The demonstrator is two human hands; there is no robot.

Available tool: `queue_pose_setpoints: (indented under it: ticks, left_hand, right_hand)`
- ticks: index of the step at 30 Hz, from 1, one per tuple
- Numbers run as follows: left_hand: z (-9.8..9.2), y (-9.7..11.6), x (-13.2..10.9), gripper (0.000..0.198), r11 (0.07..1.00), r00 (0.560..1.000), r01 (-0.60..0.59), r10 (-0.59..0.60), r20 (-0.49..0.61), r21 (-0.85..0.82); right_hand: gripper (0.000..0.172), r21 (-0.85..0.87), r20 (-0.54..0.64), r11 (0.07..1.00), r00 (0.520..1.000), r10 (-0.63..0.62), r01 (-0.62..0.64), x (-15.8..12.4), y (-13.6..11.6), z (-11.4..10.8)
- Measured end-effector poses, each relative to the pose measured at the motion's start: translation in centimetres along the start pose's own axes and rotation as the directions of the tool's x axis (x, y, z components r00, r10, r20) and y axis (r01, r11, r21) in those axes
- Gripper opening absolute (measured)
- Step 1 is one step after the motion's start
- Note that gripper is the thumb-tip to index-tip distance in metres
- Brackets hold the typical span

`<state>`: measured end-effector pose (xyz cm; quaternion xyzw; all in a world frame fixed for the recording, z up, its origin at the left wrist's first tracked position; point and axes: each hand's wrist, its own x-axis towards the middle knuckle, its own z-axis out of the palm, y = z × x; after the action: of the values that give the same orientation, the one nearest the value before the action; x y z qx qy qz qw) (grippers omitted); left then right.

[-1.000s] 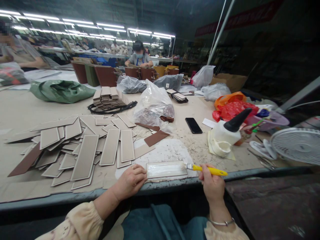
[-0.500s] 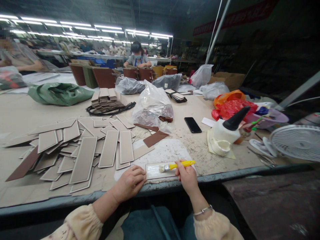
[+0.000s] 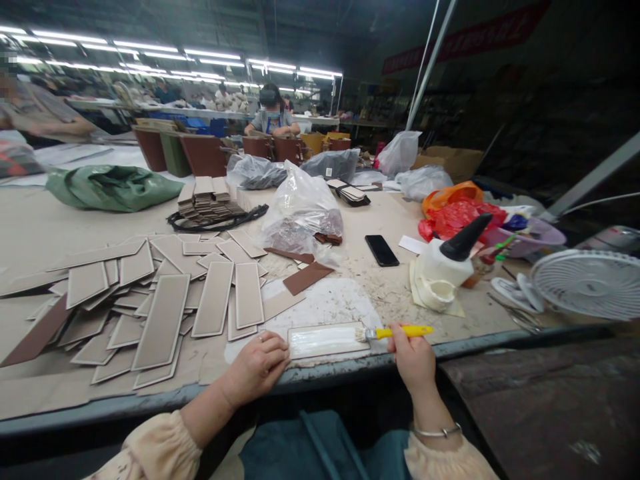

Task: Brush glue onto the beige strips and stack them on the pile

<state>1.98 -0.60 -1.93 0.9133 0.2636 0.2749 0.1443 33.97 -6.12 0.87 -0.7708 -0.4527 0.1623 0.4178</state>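
A rectangular piece (image 3: pixel 325 339), wet and shiny with white glue, lies at the near table edge. My left hand (image 3: pixel 257 367) has its fingers curled and pressed on the left end of that piece. My right hand (image 3: pixel 413 358) is closed on a yellow-handled brush (image 3: pixel 395 332). The bristles touch the right end of the piece. A white glue-stained sheet (image 3: pixel 330 303) lies under it.
Several tan rectangular pieces (image 3: pixel 160 300) are spread to the left. A white glue bottle with a black nozzle (image 3: pixel 447 263), a black phone (image 3: pixel 381 250), a small fan (image 3: pixel 590 283) and plastic bags (image 3: pixel 305 210) sit beyond. Other people work at tables behind.
The brush swept left across the piece half a second ago and has now come back to its right end. My left hand stayed on the left end.
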Motion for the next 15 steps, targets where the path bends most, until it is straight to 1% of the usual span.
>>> queue_pose_setpoints:
  ticks: [3, 6, 8, 9, 10, 12, 15]
  left_hand:
    - [0.0, 0.0, 0.0, 0.020, 1.000, 1.000, 0.001, -0.001, -0.003, 0.007]
    - [0.0, 0.0, -0.1, 0.018, 1.000, 1.000, 0.014, -0.014, 0.007, 0.014]
    - [0.0, 0.0, -0.1, 0.018, 1.000, 1.000, 0.017, -0.017, 0.011, 0.017]
    - [0.0, 0.0, -0.1, 0.017, 1.000, 1.000, 0.019, -0.020, 0.012, 0.018]
    - [0.0, 0.0, -0.1, 0.017, 1.000, 1.000, 0.022, -0.022, 0.012, 0.019]
    - [0.1, 0.0, -0.2, 0.017, 1.000, 1.000, 0.022, -0.022, 0.013, 0.019]
    - [0.1, 0.0, -0.1, 0.016, 1.000, 1.000, 0.015, -0.015, 0.021, 0.017]
  right_hand:
    - [0.059, 0.058, -0.013, 0.998, 1.000, 0.009, -0.008, -0.1, 0.7, -0.5]
    - [0.050, 0.254, -0.023, 0.964, 0.996, 0.083, -0.074, -0.4, 1.2, -0.7]
    - [0.046, 0.372, 0.012, 0.922, 0.994, 0.112, -0.109, -0.5, 1.3, -0.6]
    - [0.046, 0.388, 0.044, 0.914, 0.993, 0.107, -0.115, -0.5, 1.2, -0.5]
    - [0.046, 0.367, 0.074, 0.924, 0.994, 0.084, -0.105, -0.5, 1.1, -0.4]
    - [0.049, 0.253, 0.100, 0.967, 0.995, 0.002, -0.028, -0.5, 1.0, -0.2]
    - [0.053, 0.089, 0.067, 0.988, 0.989, -0.133, 0.126, -0.4, 1.0, -0.2]
